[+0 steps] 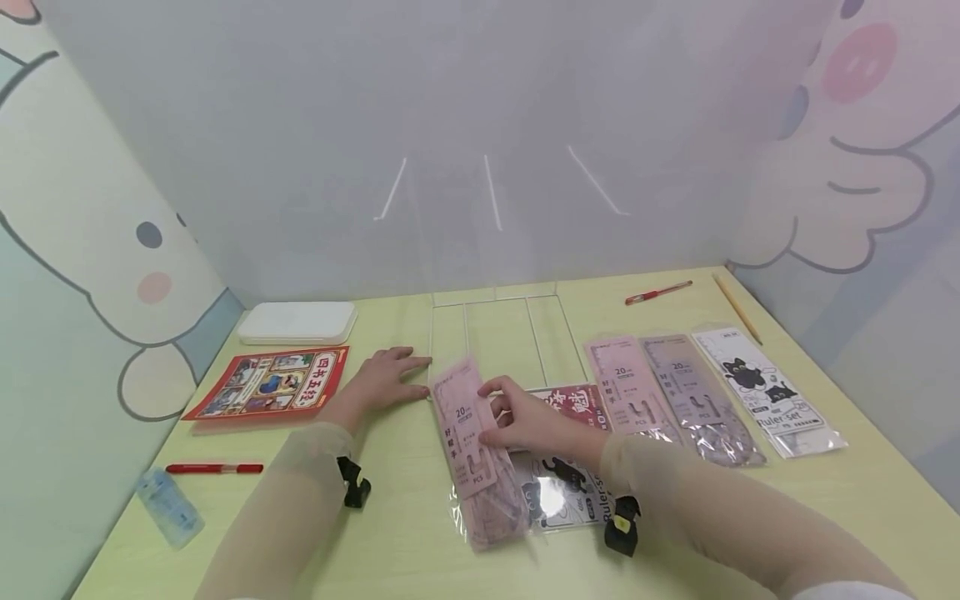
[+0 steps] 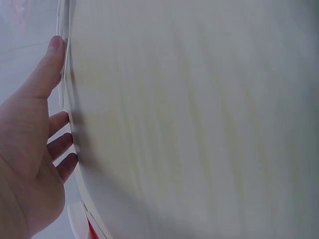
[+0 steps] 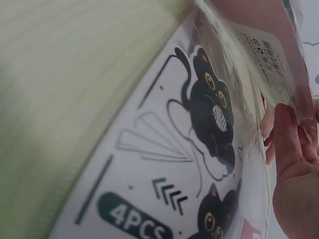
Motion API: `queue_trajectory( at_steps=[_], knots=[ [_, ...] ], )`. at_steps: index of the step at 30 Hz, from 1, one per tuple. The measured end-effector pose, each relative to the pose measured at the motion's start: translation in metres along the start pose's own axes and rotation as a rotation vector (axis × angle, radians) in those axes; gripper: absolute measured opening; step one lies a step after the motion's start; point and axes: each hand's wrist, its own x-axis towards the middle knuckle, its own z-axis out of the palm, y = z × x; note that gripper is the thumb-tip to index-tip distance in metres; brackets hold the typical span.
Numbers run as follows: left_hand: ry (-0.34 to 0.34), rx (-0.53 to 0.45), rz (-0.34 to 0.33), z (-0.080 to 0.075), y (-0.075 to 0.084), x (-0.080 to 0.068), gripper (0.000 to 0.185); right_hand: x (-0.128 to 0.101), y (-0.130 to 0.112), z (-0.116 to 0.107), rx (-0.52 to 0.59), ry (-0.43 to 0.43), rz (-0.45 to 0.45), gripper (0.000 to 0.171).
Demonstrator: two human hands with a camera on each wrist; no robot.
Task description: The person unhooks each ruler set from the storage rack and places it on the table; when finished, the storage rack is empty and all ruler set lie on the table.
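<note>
My right hand pinches the side of a pink 20 cm ruler-set packet in clear plastic, tilted over the table. Beneath that hand lies a white ruler-set packet with black cats, large in the right wrist view. A red printed booklet or packet, partly covered by the hand, lies just behind it. My left hand rests on the table with fingers extended, beside the left bar of a white wire stand. In the left wrist view its thumb is near a thin white bar.
To the right lie a pink packet, a mauve packet and a cat ruler set. A red pen and a pencil lie behind. At left are a red book, white case, red pen and blue packet.
</note>
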Motion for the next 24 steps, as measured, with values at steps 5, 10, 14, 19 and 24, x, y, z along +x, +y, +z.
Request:
queue_trajectory(
  at_steps=[5,10,14,19,24],
  knots=[
    [0.008,-0.002,0.007,0.0,0.002,0.0,0.065,-0.006,0.004,0.001,0.008,-0.011,0.0,0.06],
    [0.014,-0.002,0.005,0.0,0.002,0.0,0.065,-0.013,0.007,0.008,0.027,-0.051,0.005,0.058],
    [0.004,0.003,0.002,-0.001,0.001,0.001,0.066,-0.014,0.006,0.019,0.032,-0.085,0.015,0.057],
    [-0.025,0.012,-0.005,-0.004,0.002,0.003,0.067,-0.011,0.001,0.036,0.006,-0.136,0.015,0.056],
    [-0.039,0.023,-0.013,-0.005,0.002,0.005,0.066,-0.006,-0.005,0.051,-0.177,-0.143,0.034,0.061]
  ],
)
